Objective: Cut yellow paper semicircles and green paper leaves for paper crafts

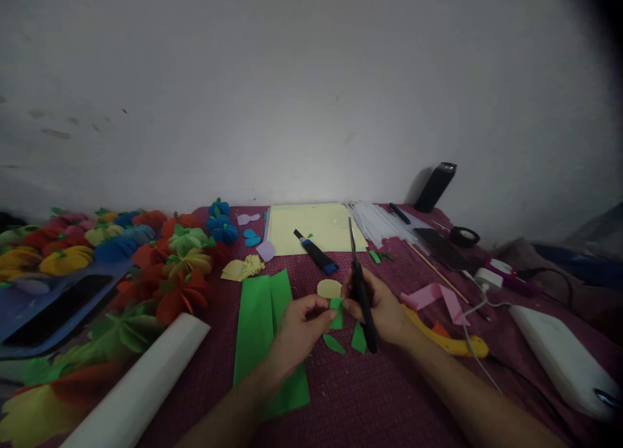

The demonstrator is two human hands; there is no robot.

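Pale, scuffed wall [311,97] straight ahead of you, and below it a table spread with a purple cloth [379,409], busy on both sides. Eyes on the middle, where the action is! Your left hand [302,328] has the small green piece [336,315] pinched between thumb and finger, up in front of you over the cloth. Across from it, your right hand [384,308] is wrapped around the black-handled scissors [361,292], blades pointing away toward the wall. Those right fingertips are right at the edge of the green piece; whether they press on it, you can't tell from here.

Just below, near your hands, lie a green leaf shape [333,344] and a pointed green offcut [359,339], with a pale yellow disc [329,288] just beyond the piece. To your left, long green sheets [253,331] lie partly beneath your forearm. Farther out, a dark cutter with a blue end [318,256] reaches onto the pale yellow sheets [282,234], and white strips [379,221] fan out beside them.

Swing left and it's a crowd of colour: paper flowers [185,298] heaped up, a white roll [146,383] slanting in front, a dark phone [58,311] beyond. Over on the right, a pink ribbon [433,295] curls above a yellow-handled tool [452,345], a white device [559,363] sits near the edge, and a black bottle [435,188] leans by the wall.
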